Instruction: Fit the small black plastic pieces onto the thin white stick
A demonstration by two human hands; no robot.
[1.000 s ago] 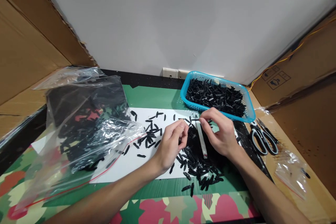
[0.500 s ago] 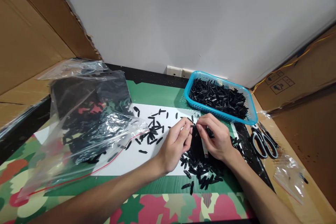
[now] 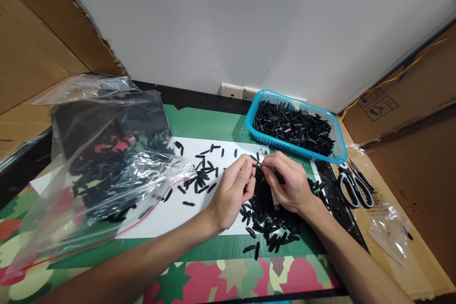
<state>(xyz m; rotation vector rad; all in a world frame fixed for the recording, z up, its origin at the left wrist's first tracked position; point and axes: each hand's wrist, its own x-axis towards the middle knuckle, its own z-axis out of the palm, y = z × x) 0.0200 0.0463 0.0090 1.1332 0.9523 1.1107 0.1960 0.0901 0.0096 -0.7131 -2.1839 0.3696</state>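
Note:
My left hand (image 3: 233, 190) pinches a small black piece (image 3: 256, 166) between thumb and forefinger. Close beside it, my right hand (image 3: 288, 183) has its fingers pressed together at the other end of the same piece. Under and in front of both hands lies a heap of black pieces (image 3: 270, 225). More black pieces (image 3: 201, 175) are scattered on a white sheet (image 3: 160, 221) to the left.
A blue basket (image 3: 295, 145) full of black pieces stands behind my right hand. Scissors (image 3: 352, 190) and a small plastic bag (image 3: 388, 232) lie at the right. A large clear bag (image 3: 117, 161) of black pieces covers the left side. Cardboard (image 3: 420, 171) flanks the right.
The whole view has shifted slightly, so things appear a little further left and up. Both hands remain together at the small piece, with a slightly wider space between their fingertips.

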